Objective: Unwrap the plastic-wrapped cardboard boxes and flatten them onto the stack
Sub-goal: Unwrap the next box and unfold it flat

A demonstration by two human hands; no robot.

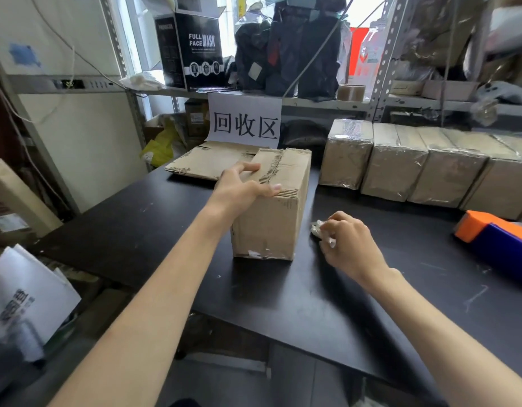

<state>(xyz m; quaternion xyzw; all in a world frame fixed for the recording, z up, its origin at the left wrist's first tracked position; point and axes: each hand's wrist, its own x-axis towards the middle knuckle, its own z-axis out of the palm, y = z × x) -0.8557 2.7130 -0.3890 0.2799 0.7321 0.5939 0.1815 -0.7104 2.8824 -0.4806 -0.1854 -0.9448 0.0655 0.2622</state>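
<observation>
one box [271, 218] under left fingers [248, 168], wrap [316, 229] in right fingers [340, 227].

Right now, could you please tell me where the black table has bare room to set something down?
Bare tabletop lies in front of the unwrapped box, toward the near edge, and left of it, before the flattened stack. A strip lies between the right hand, gripping crumpled plastic, and the tape dispenser. The back is crowded with wrapped boxes.

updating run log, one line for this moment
left hand grips unwrapped box | right hand holds balled plastic | wrapped boxes at back right
</observation>
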